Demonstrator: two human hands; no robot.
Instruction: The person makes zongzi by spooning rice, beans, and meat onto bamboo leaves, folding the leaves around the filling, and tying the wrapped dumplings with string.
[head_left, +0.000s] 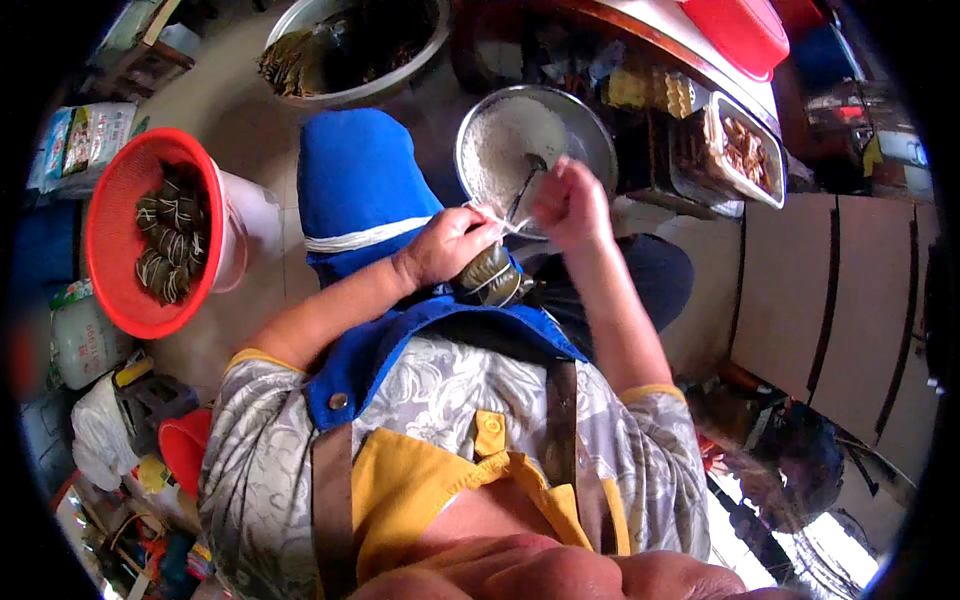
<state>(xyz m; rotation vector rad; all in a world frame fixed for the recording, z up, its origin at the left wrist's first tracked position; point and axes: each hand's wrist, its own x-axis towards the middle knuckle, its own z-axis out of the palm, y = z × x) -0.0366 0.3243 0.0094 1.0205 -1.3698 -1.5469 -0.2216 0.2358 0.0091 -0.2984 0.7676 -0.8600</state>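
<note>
My left hand (456, 244) pinches white string (510, 223) just above a leaf-wrapped rice dumpling (491, 277). The dumpling rests at my lap, with string wound around it. A stretch of the string crosses to my right hand (574, 204), whose fingers are curled closed on it and blurred. Beyond the hands stands a steel bowl (596, 142) of white rice (499, 131), with a dark-handled spoon (529, 184) in it. Over my left thigh lies a blue apron (356, 165), crossed by a bundle of white strings (367, 236).
To the left, a red plastic colander (112, 247) with several tied dumplings (172, 240) sits on a pale bucket (251, 217). A metal basin (375, 86) of leaves is at the far side. A white tray (780, 180) of brownish pieces stands right, near a red basin (739, 34).
</note>
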